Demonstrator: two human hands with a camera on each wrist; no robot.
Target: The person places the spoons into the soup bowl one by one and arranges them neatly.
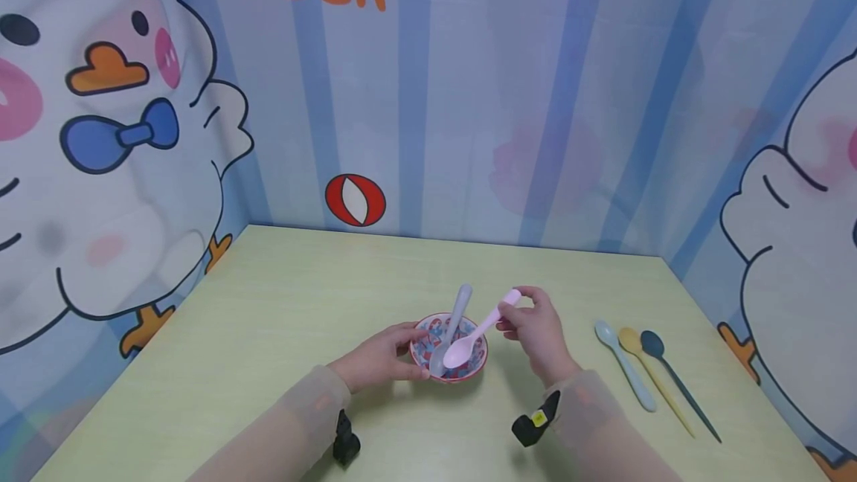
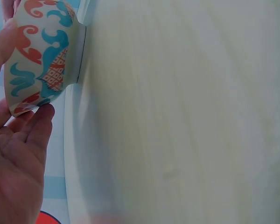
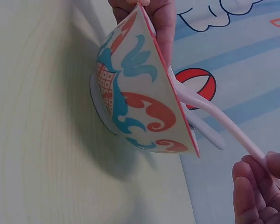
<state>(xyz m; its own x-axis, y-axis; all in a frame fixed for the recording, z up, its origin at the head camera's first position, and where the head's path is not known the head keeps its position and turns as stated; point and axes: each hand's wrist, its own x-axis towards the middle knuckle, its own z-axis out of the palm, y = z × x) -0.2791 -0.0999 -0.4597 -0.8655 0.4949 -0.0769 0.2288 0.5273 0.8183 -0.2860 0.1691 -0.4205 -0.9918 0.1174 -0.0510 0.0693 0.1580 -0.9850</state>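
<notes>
Right hand (image 3: 259, 193) pinches the pink spoon (image 3: 214, 116), which dips into the patterned bowl (image 3: 142, 91).

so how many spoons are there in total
5. A grey spoon leans in the bowl; a pink spoon dips into it, pinched by the right hand. Pale blue, yellow and dark blue spoons lie on the table right of it.
</notes>
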